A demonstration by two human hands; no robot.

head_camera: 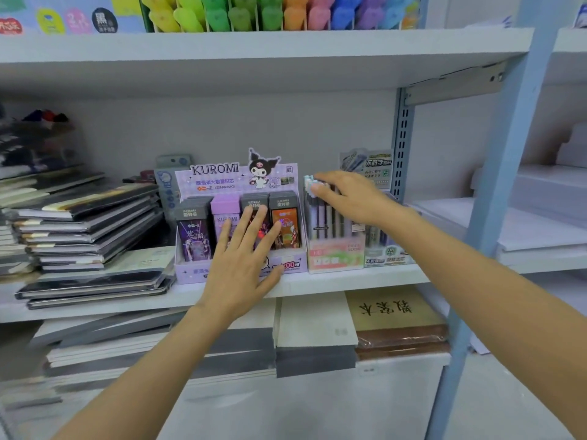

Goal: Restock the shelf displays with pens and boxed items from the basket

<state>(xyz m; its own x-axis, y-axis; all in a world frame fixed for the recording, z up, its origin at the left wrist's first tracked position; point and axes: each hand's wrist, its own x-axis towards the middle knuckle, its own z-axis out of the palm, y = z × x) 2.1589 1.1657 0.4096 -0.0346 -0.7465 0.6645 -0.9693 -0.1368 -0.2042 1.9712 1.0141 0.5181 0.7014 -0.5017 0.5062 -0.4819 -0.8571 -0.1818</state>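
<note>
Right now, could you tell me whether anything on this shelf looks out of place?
Yes: the Kuromi display holds three Ultraman boxes beside one purple Kuromi box, so the branding mismatches.

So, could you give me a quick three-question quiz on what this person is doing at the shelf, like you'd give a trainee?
1. True or false: the left hand lies with straight, spread fingers over the small boxes in the Kuromi display box.
2. What does the right hand touch? A) the highlighters B) the tops of the pens in the pink display C) the notebook stack
3. Fill in: the pink display stands to the ___ of the Kuromi display box.

Key: 1 true; 2 B; 3 right.
</note>
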